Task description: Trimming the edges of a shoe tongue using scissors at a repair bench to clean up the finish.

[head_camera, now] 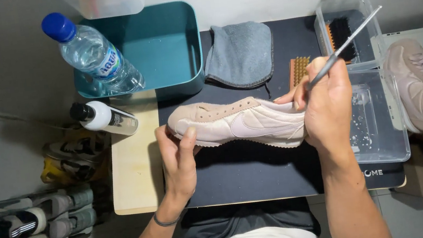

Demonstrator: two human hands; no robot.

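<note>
Both forearms reach up from the near edge of the worktop (138,182). The left hand (178,158) cups the toe of a pale pink sneaker (239,123) held over the black mat (261,175); the right hand (328,104) pinches a thin grey tool (345,47) at its heel. A clear tray (379,130) holds water droplets; a clear box (344,16) holds a brush (340,36); the teal tub (160,50) holds a water bottle (93,55).

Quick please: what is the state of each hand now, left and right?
Left hand: closed on the toe of the pink shoe.
Right hand: closed on a thin grey tool, at the shoe's heel.
</note>
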